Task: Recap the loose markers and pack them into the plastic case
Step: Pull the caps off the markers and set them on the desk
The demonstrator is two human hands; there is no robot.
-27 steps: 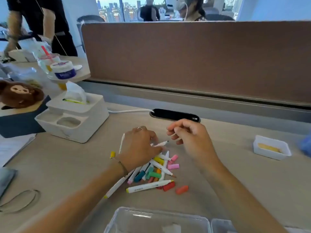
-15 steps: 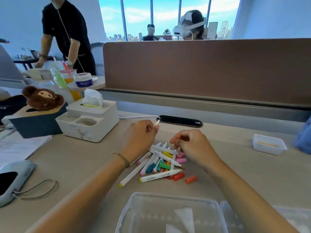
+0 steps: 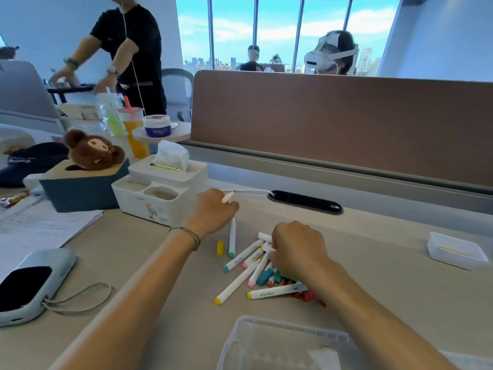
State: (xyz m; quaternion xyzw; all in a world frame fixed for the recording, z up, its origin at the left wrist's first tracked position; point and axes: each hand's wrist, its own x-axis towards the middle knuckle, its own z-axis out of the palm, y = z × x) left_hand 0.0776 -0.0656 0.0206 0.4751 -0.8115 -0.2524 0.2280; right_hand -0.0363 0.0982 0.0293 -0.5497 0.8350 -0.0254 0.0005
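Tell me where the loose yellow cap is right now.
Head view: the yellow cap lies alone on the desk, left of the marker pile, beside an upright-pointing green-ended marker, below the left hand.

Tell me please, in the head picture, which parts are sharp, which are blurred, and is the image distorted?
Head view: the marker pile and the left hand are fairly sharp; the plastic case at the bottom edge is soft; the bright windows look washed out; the wide lens bends the partition and stretches the forearms.

Markers [image 3: 256, 265] on desk [image 3: 149, 265], behind case [image 3: 282, 345].
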